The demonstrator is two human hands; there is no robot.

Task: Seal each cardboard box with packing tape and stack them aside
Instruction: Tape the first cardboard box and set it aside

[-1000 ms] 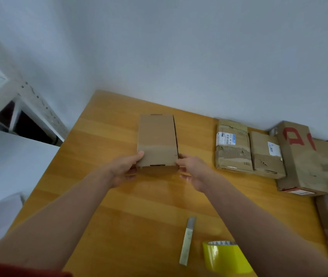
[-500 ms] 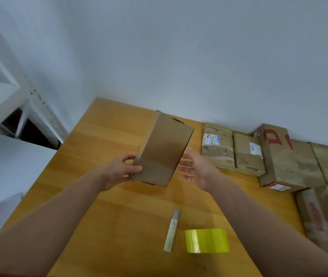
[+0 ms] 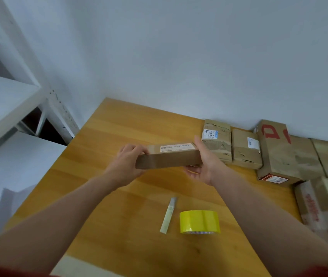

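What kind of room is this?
Probably a parcel-packing room: labelled brown cardboard parcels lined along the wall, a yellow roll of packing tape on the wooden table, and white metal shelving beside it.

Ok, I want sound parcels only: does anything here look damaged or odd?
Yes. The leftmost box by the wall, beyond the right hand, has torn, crumpled cardboard with its ribbed layer exposed. The held box looks intact.

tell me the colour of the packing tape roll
Yellow; the packing tape roll shows best in the head view.
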